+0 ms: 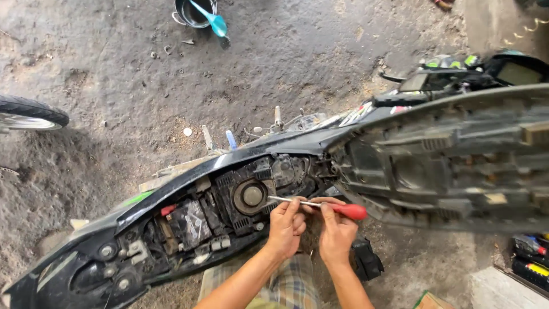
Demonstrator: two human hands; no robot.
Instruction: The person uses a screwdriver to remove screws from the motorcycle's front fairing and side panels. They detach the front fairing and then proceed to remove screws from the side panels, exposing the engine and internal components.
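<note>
- The left hand [285, 228] and the right hand [336, 230] meet at the near edge of the black motorcycle's open under-seat bay [229, 200], the landmark here.
- Both hands grip a red-handled screwdriver with a thin steel shaft [320, 205]: the right hand's fingers curl closed around the red handle, the left hand's fingertips pinch the shaft.
- The screwdriver lies almost level along the bay's near edge, its tip pointing toward the round grey fuel cap [252, 195] in the middle of the bay.
- The hinged black seat [452, 166] stands raised to the right of the bay, its ribbed underside showing.
- Judging by the pose, the step in hand is setting the tip onto a fastener or clip near the cap; the next move seems to call for steadying the shaft before turning or prying.
- A metal pot with a turquoise scoop [197, 12] sits on the dirt floor well beyond the bay.
</note>
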